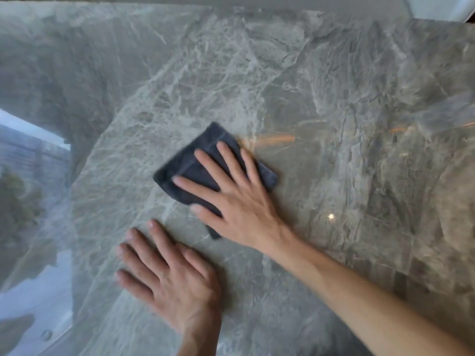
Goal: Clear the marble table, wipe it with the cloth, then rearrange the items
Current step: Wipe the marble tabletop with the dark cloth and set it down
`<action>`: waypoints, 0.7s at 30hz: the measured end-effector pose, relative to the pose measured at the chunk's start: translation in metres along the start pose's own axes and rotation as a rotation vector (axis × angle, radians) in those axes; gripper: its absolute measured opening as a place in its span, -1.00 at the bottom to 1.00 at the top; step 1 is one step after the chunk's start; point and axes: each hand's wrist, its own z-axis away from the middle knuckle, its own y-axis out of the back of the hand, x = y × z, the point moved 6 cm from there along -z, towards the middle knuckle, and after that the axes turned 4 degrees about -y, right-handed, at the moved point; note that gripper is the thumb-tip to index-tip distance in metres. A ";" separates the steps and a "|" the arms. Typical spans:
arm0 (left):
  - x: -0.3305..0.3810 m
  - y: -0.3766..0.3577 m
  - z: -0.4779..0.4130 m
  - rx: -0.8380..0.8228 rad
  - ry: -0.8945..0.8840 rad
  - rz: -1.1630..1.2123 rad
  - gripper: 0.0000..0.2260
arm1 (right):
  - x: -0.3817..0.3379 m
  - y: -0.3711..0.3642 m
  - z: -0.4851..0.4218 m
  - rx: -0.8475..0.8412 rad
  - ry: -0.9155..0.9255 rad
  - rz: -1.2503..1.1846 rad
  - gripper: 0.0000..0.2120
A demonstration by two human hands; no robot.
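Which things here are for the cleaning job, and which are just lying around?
For the job: marble table; dark cloth; right hand, pressing flat on the cloth; left hand, flat on the table.

Just there: a white thing past the table's far right corner, too cut off to name.

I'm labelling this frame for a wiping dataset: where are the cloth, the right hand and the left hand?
cloth [189,164], head view, bare dark fabric between two fingers.
right hand [239,206], head view, back of the hand.
left hand [177,276], head view, back of the hand.
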 end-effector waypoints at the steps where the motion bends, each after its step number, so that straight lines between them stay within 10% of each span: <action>1: 0.001 0.000 0.000 -0.001 -0.004 0.000 -0.45 | 0.019 0.002 0.015 -0.009 0.018 0.021 -0.53; 9: 0.000 -0.001 0.001 -0.053 0.011 0.026 -0.44 | 0.179 0.014 0.095 0.124 -1.407 -0.118 -0.52; 17: -0.001 -0.002 0.001 -0.020 -0.014 0.043 -0.47 | 0.004 0.003 0.047 -0.063 -0.026 -0.015 -0.55; 21: 0.002 0.000 0.001 -0.058 -0.005 0.067 -0.44 | 0.126 0.003 0.105 -0.103 -0.369 0.109 -0.54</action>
